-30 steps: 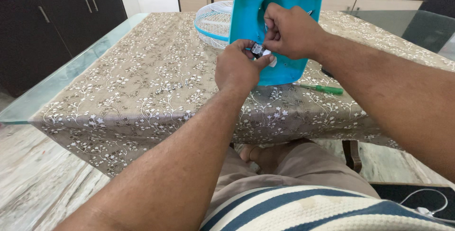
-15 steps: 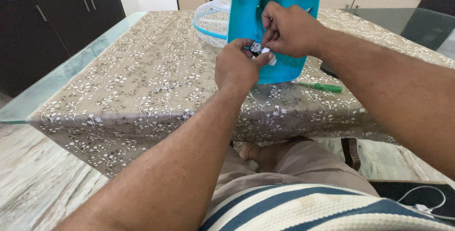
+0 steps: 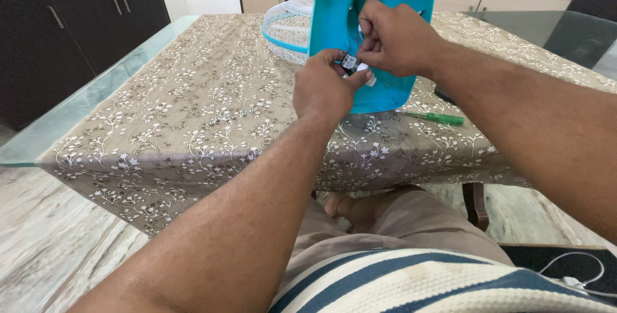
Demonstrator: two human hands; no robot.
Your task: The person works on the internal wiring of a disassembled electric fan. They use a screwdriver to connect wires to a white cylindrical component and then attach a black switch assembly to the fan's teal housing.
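Head view: my left hand [image 3: 324,88] pinches a small dark part [image 3: 350,63] against the turquoise fan housing [image 3: 385,43]; my right hand [image 3: 395,36], fingers curled, grips it from above. Seating step, I judge. Next needs steady alignment; screwdriver [image 3: 437,118] lies just right of both hands.

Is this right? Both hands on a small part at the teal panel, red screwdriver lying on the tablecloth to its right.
Not quite: the screwdriver is green, not red, as the head view shows. The rest holds: the left hand and right hand both pinch a small part at the teal panel, and the screwdriver lies on the tablecloth to its right.
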